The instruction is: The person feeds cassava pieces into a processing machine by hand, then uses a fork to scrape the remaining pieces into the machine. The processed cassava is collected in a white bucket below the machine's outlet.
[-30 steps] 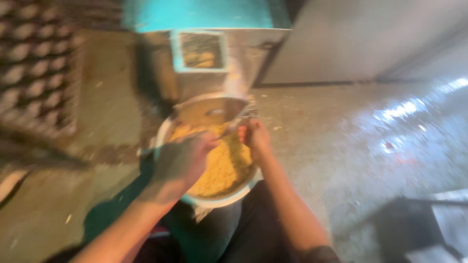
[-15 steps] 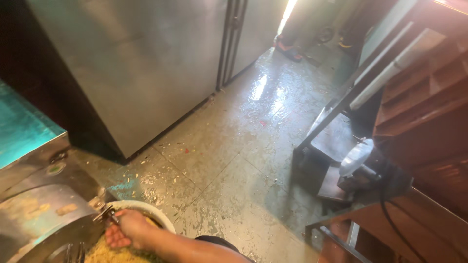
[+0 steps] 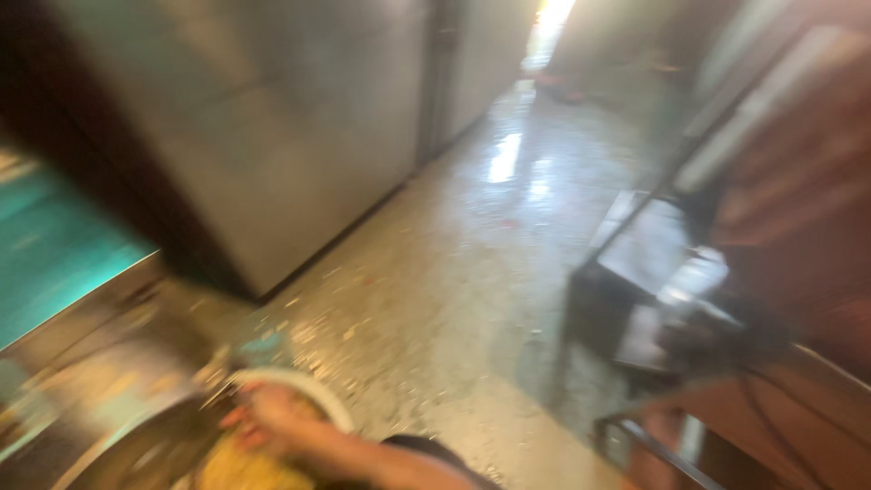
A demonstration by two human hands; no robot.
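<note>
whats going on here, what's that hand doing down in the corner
A person is working over a white bowl of yellow crumbly food set on the floor beside a metal machine. Their right hand rests in the food at the bowl's edge; the left hand is out of view. The picture is blurred, so the grip is unclear. The speckled floor looks wet and scattered with crumbs, and a large metal cabinet stands behind.

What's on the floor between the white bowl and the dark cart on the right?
In the head view, between the white bowl and the dark cart there is only wet, shiny floor strewn with small crumbs. The right hand rests in the bowl's yellow food.
</note>
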